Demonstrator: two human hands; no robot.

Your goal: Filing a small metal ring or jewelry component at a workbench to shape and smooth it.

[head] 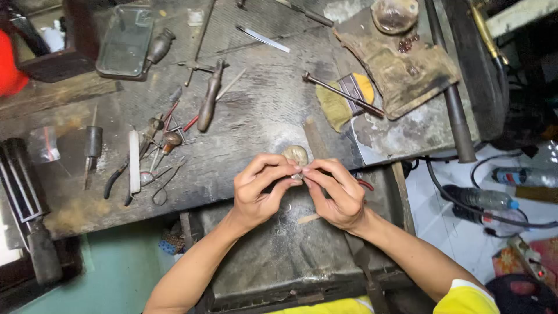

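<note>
At frame centre, the left hand [260, 187] and right hand [336, 192] pinch a tiny piece [297, 175] together, grips clamped, above a worn table [261, 110] strewn with pliers [116, 177] and a wooden-handled tool [210, 97].

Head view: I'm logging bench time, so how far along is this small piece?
Done: cannot tell; the small piece is mostly hidden. In hand: left hand and right hand pinch it together over the drawer. Left: unclear; pliers and the wooden-handled tool lie untouched on the workbench.
</note>
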